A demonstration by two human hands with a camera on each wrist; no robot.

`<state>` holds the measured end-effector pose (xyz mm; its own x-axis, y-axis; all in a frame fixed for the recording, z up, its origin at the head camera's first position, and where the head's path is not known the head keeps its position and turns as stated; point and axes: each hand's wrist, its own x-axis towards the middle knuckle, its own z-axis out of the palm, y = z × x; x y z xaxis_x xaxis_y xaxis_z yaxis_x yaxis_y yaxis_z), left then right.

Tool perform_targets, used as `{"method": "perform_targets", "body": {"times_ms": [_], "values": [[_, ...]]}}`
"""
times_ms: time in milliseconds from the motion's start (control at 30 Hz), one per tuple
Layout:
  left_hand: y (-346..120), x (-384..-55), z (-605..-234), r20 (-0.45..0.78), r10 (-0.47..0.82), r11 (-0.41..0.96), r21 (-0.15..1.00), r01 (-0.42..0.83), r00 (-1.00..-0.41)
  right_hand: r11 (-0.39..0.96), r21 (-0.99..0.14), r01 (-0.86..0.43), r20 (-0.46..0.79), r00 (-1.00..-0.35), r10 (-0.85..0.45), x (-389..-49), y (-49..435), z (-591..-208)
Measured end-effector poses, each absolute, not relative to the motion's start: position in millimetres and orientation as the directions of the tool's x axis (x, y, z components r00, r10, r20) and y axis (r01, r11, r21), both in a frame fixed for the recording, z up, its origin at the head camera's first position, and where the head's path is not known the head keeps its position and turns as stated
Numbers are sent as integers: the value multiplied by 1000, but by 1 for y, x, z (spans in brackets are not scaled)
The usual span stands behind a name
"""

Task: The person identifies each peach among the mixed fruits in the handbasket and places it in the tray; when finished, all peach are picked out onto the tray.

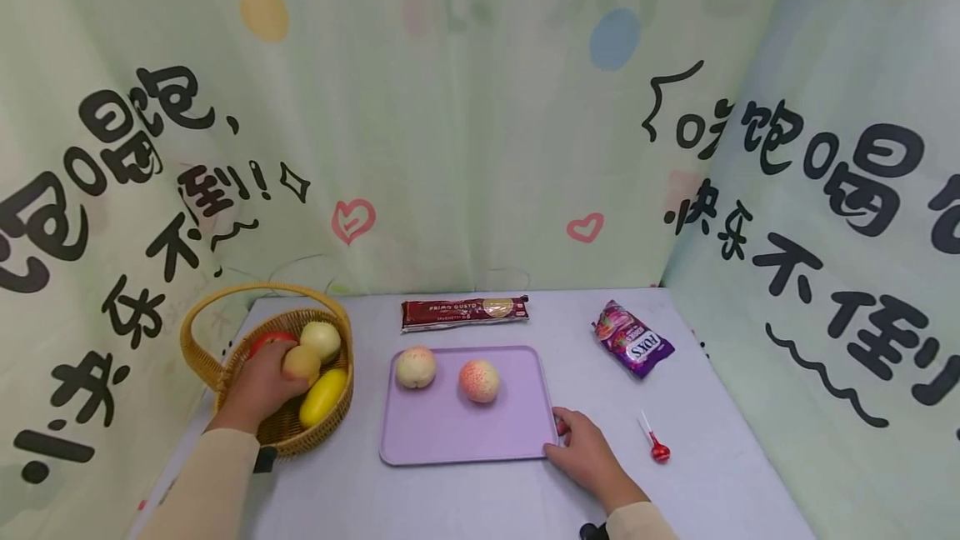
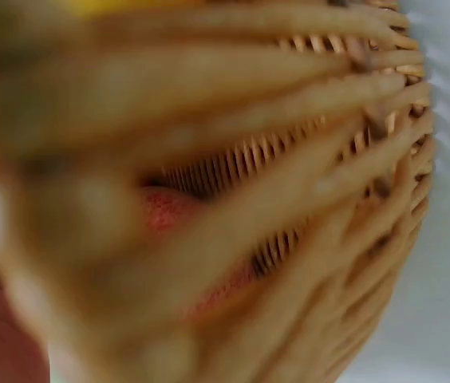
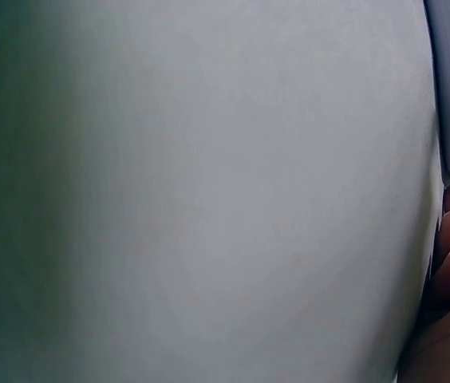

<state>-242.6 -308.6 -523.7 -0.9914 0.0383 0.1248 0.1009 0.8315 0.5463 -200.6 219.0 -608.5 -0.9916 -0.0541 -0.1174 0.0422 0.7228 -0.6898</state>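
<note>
In the head view my left hand (image 1: pixel 257 382) reaches into a wicker basket (image 1: pixel 347 332) at the left, thumb and fingers around a yellow-orange round fruit (image 1: pixel 302 364). Beside it in the basket are a pale round fruit (image 1: pixel 321 341), a yellow mango-like fruit (image 1: pixel 323 398) and a red fruit (image 1: pixel 272 341) partly behind my hand. Wicker (image 2: pixel 289 183) fills most of the left wrist view. My right hand (image 1: pixel 588 452) grips the lilac tray (image 1: pixel 465 440) near its front right corner. Two peaches, a pale one (image 1: pixel 416 367) and a pinker one (image 1: pixel 479 381), lie on the tray.
A dark red spaghetti packet (image 1: pixel 465 312) lies behind the tray. At the right are a purple snack bag (image 1: pixel 633 339) and a red lollipop (image 1: pixel 659 450). Printed curtains surround the white table, and the basket's tall handle (image 1: pixel 197 352) arches up on the left.
</note>
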Motion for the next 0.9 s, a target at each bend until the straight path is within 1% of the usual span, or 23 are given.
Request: {"method": "perform_targets", "body": {"times_ms": [133, 367, 700, 900], "values": [[-309, -241, -521, 137, 32, 830, 548, 103, -990, 722, -690, 40, -110, -993, -51, -199, 220, -606], [-314, -234, -515, 195, 31, 818, 558, 137, -980, 714, -700, 38, -108, -993, -53, -198, 219, -607], [-311, -220, -501, 206, 7, 824, 554, 122, -979, 709, -705, 24, -90, -994, -57, -198, 218, -608], [-305, -214, -492, 262, 0, 821, 551, 149, -965, 710, -704, 26, -91, -994, -53, -198, 218, -607]]}}
